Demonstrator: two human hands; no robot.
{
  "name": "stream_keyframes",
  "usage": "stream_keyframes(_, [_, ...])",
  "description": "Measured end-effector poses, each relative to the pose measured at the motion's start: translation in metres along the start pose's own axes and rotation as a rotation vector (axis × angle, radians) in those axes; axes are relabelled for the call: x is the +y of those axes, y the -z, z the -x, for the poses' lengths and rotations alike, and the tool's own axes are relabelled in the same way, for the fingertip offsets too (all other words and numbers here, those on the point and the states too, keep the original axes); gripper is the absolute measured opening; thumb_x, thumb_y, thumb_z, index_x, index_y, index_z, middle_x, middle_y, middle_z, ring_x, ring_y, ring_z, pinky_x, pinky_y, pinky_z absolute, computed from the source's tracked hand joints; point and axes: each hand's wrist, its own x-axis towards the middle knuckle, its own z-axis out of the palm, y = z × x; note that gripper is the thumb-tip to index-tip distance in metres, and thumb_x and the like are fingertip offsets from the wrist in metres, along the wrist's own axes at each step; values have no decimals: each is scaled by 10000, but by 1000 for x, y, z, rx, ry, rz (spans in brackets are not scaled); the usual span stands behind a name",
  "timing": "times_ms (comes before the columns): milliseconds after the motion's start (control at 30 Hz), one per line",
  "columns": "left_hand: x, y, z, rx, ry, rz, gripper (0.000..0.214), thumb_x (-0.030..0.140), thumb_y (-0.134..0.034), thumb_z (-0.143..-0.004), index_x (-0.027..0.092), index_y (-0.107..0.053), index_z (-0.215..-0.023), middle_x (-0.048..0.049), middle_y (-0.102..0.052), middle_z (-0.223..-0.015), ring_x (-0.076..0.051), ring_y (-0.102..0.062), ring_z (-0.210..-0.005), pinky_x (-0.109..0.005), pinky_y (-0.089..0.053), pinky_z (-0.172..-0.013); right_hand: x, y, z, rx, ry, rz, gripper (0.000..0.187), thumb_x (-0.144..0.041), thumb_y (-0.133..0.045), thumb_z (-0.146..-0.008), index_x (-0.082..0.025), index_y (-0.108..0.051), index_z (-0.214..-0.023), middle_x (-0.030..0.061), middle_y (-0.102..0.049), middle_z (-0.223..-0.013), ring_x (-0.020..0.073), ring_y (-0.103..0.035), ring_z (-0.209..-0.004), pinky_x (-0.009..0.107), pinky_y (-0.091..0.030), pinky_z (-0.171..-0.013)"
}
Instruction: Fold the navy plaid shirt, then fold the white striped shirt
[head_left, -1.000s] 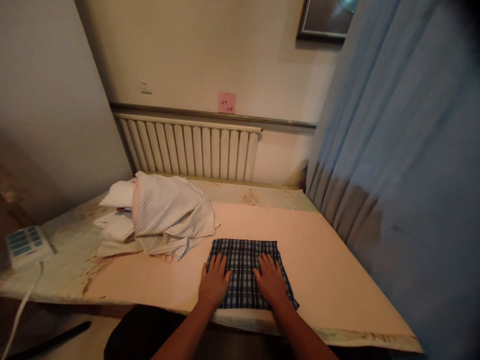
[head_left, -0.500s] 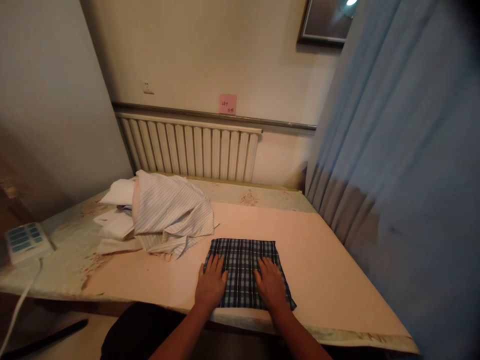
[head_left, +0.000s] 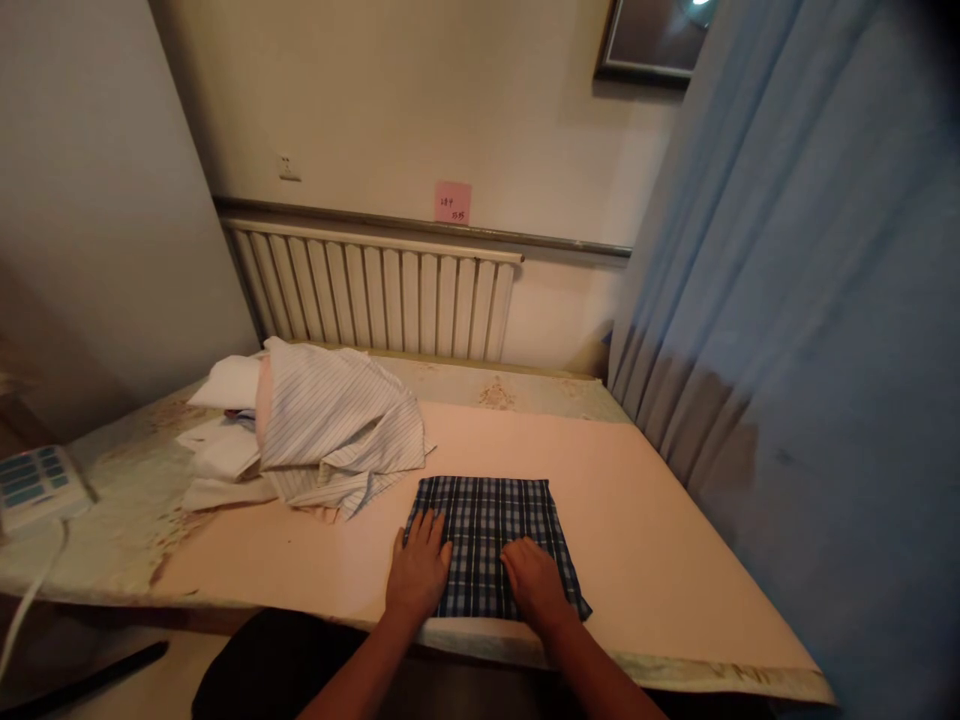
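Your left hand [head_left: 418,572] lies palm down on the left side of the plaid cloth [head_left: 477,550], its fingers extended and slightly apart. Your right hand [head_left: 535,580] rests on the right half, fingers curled under; whether they pinch any fabric, you cannot tell from this view. The cloth, checked in navy, grey and white, lies flat between and under your hands, close to the table's near edge, its lower right corner poking out beyond your right wrist.

Beneath it is a pale pink sheet [head_left: 637,540], spread over a table with a flowered tablecloth [head_left: 496,392]. To your left, beyond the plaid cloth, a striped cloth [head_left: 337,420] sits rumpled, partly over white fabric [head_left: 225,450]. Farther left, at the table's edge, is a white power strip [head_left: 41,485] with teal panels and a white cord [head_left: 34,600]. A ribbed radiator [head_left: 375,290] runs along the wall ahead, with a pink note [head_left: 453,203] above it. A blue curtain [head_left: 810,350] hangs down your right side.
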Motion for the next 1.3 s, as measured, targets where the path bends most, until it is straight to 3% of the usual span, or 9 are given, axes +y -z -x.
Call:
stream_keyframes(333, [0, 2, 0, -10, -1, 7, 480, 337, -355, -924, 186, -470, -1366, -99, -465, -1439, -264, -374, -1346, -503, -263, -1095, 7, -3, -1, 20, -414, 73, 309, -240, -358, -971, -210, -498, -697, -5, -579, -630, 139, -543, -595, 266, -275, -580])
stream_keyframes(467, [0, 2, 0, -7, -1, 14, 477, 334, -358, -924, 184, -477, -1361, -103, -471, -1434, -270, -381, -1341, -509, -264, -1092, 7, -3, 0, 62, -382, 62, 322, -236, -339, -976, -208, -492, -694, -4, -558, -625, 141, -534, -595, 266, -288, -586])
stream_keyframes(600, [0, 2, 0, 10, 2, 26, 476, 331, -366, -922, 188, -475, -1363, -106, -478, -1427, -273, -388, -1336, -512, -268, -1091, 2, 1, 1, 115, -194, -19, 312, -215, -338, -971, -203, -521, -719, 10, -551, -678, 147, -523, -664, 265, -336, -645])
stream_keyframes(767, [0, 1, 0, 14, -2, 25, 480, 327, -373, -918, 178, -477, -1361, -110, -478, -1427, -274, -383, -1339, -508, -260, -1095, -4, 9, 0, 106, -82, -53, 206, -165, -384, -939, -191, -588, -928, 51, -591, -843, 186, -533, -812, 308, -397, -749])
stream_keyframes(833, [0, 1, -1, 8, -2, 20, 479, 328, -364, -920, 179, -477, -1361, -109, -474, -1431, -274, -375, -1343, -510, -257, -1095, -4, 10, -2, 100, -87, -37, 209, -142, -404, -918, -191, -589, -1000, 62, -602, -912, 201, -531, -870, 336, -406, -802])
stream_keyframes(1000, [-2, -3, -1, -7, 2, 20, 482, 340, -344, -927, 188, -470, -1366, -98, -459, -1444, -268, -365, -1349, -511, -247, -1099, 1, 5, -5, 122, -246, 10, 259, -76, -375, -885, -188, -609, -894, 59, -600, -852, 206, -508, -823, 349, -405, -780])
stream_keyframes(1133, [-3, -3, -5, -46, 32, 12, 477, 330, -337, -924, 198, -476, -1361, -94, -464, -1441, -267, -364, -1348, -522, -251, -1091, 6, 1, -7, 138, -321, 32, 280, -56, -382, -857, -182, -622, -924, 65, -609, -883, 208, -512, -860, 349, -407, -811])
stream_keyframes(1233, [6, 5, -15, -32, 77, -23, 470, 318, -340, -921, 172, -502, -1337, -122, -466, -1434, -303, -344, -1357, -562, -249, -1077, 6, 0, -7, 108, -338, 41, 293, -52, -395, -839, -188, -633, -943, 66, -613, -899, 209, -520, -866, 346, -413, -811])
stream_keyframes(1300, [18, 10, -24, 1, 27, -20, 473, 322, -348, -922, 157, -498, -1340, -129, -440, -1453, -308, -312, -1376, -557, -233, -1091, 5, 1, -7, 107, -337, 40, 307, -53, -395, -834, -188, -637, -967, 72, -622, -928, 213, -525, -873, 353, -421, -815])
